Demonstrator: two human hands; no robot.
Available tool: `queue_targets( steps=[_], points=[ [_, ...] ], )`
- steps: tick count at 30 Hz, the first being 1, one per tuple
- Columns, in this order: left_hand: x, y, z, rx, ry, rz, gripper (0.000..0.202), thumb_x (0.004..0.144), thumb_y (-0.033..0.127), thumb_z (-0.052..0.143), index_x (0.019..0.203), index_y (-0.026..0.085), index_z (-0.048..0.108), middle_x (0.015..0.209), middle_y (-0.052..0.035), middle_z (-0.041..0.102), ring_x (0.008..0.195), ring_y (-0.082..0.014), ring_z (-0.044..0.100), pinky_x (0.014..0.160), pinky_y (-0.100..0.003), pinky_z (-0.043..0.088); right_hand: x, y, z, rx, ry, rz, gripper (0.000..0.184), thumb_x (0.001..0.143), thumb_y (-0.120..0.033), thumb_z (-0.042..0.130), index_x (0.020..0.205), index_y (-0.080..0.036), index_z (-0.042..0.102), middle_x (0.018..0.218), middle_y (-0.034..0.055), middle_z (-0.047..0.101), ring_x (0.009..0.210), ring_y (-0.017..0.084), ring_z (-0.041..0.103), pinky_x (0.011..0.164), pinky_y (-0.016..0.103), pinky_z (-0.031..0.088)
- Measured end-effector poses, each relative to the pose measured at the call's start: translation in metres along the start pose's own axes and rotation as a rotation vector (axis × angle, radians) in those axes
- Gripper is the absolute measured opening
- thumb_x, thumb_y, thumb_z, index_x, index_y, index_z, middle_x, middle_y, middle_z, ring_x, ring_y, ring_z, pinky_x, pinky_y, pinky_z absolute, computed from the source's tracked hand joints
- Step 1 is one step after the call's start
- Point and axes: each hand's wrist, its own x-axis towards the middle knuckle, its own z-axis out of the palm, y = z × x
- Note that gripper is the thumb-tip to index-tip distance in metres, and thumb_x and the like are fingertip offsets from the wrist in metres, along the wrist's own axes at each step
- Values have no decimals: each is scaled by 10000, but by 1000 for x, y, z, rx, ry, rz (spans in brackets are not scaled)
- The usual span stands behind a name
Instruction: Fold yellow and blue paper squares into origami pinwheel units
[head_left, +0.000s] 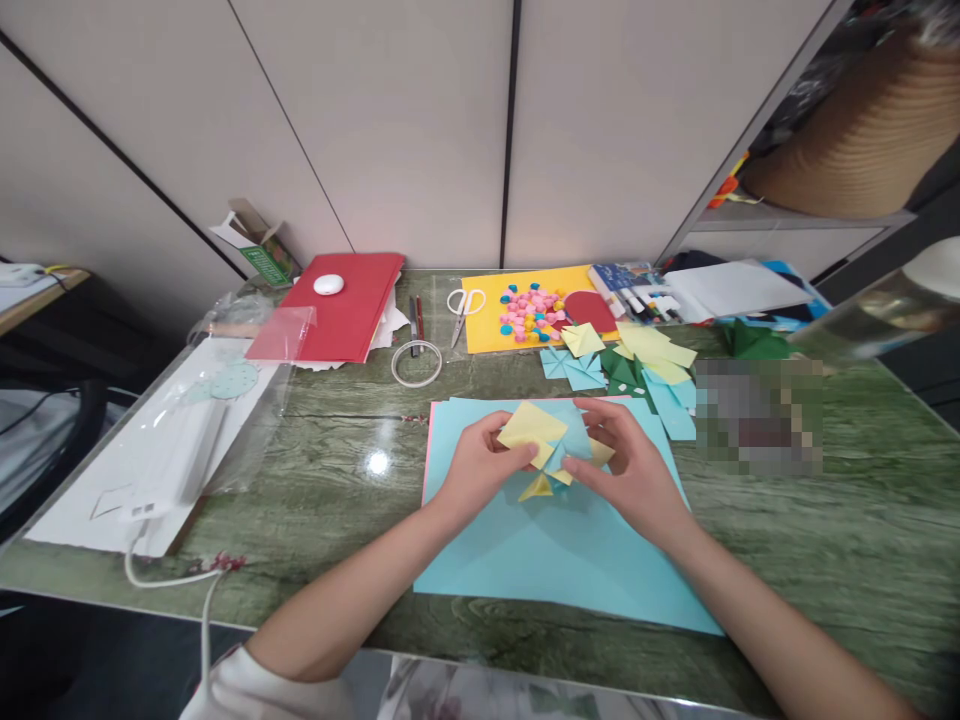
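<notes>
Between my two hands is a folded paper piece (556, 455) made of pale yellow and light blue parts, held above a large light blue sheet (495, 550). My left hand (499, 455) pinches its yellow side, thumb in front and fingers behind. With thumb and fingers, my right hand (619, 455) grips the blue and yellow side. A yellow folded point hangs at the bottom. Just beyond the hands lie folded light blue papers (574, 368), yellow ones (652, 350) and dark green ones (621, 370). Fingertips behind the paper are partly hidden.
Scissors (459, 315), a white cable loop (417, 363) and a red folder (345, 300) lie at the back. Pink, blue and yellow paper bits (531, 312) rest on a yellow sheet (487, 335). A power strip (176, 465) stands left; a clear bottle (862, 310) stands right.
</notes>
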Motion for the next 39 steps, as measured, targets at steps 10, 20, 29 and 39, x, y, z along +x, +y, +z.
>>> queue_targets(
  steps=[10, 20, 29, 39],
  points=[
    [2, -4, 0, 33, 21, 15, 234, 676, 204, 658, 890, 124, 610, 785, -20, 607, 663, -104, 565, 601, -229, 512, 0, -1, 0, -66, -5, 9, 490, 714, -317, 642, 1167, -329, 457, 1107, 28, 497, 1002, 186, 513, 804, 298, 452],
    [0, -3, 1, 11, -3, 0, 223, 678, 211, 658, 877, 126, 600, 783, -17, 591, 679, -108, 560, 603, -223, 498, -1, -4, 1, 45, -119, 104, 560, 752, -324, 600, 1255, -324, 354, 912, 16, 591, 750, 169, 580, 650, 308, 478],
    [0, -6, 1, 71, -35, -28, 304, 630, 240, 706, 890, 138, 586, 796, -16, 590, 693, -117, 550, 640, -235, 464, 0, -6, 0, 23, -77, 56, 561, 710, -319, 620, 1233, -304, 415, 1169, 48, 543, 1002, 218, 570, 884, 417, 437],
    [-2, -1, 2, 108, -70, -54, 322, 569, 224, 733, 849, 144, 595, 753, -13, 608, 654, -127, 540, 598, -227, 430, -2, -6, 0, -36, -142, 97, 526, 723, -293, 612, 1213, -321, 423, 1242, 37, 488, 1048, 235, 530, 897, 420, 423]
  ],
)
